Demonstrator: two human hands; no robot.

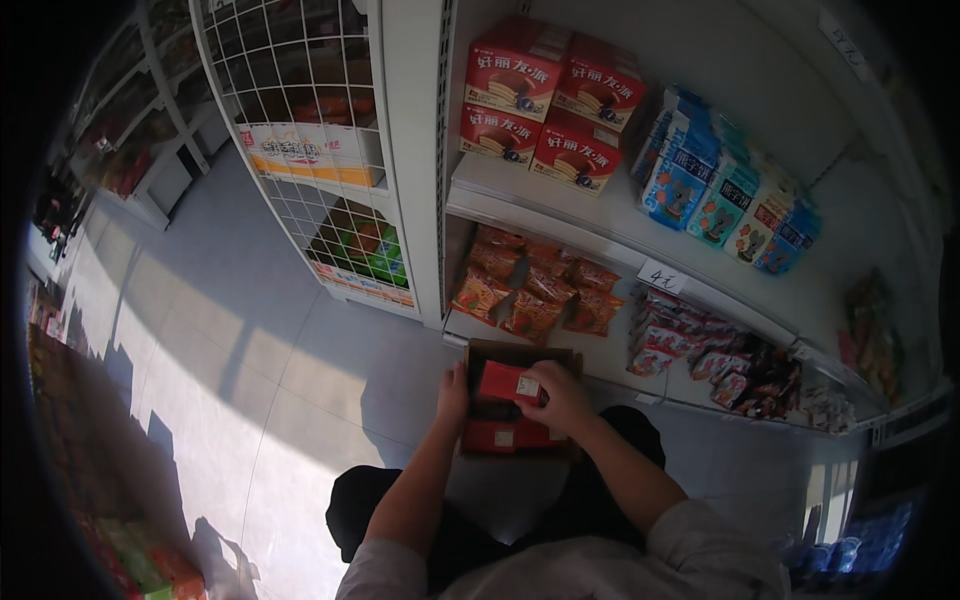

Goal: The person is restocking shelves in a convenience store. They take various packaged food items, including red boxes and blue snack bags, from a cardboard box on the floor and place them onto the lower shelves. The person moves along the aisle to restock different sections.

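An open cardboard box [521, 352] sits on the floor between my knees, against the foot of the shelf. Small red boxes lie inside it, one red box [503, 435] at its near side. My right hand [562, 398] has its fingers round another red box [505, 381] with a pale label on its end, held at the cardboard box's opening. At the left wall of the cardboard box, my left hand [453, 395] grips the edge, its fingers partly hidden. How many boxes lie beneath my right hand cannot be made out.
Stacked red snack boxes [545, 105] and blue and green bags [715, 190] stand on the upper shelf. Orange packets [540, 285] and small red-and-white packets [690, 345] fill the lower shelf. A white wire rack [300, 140] with goods stands to the left, beside the tiled floor [240, 340].
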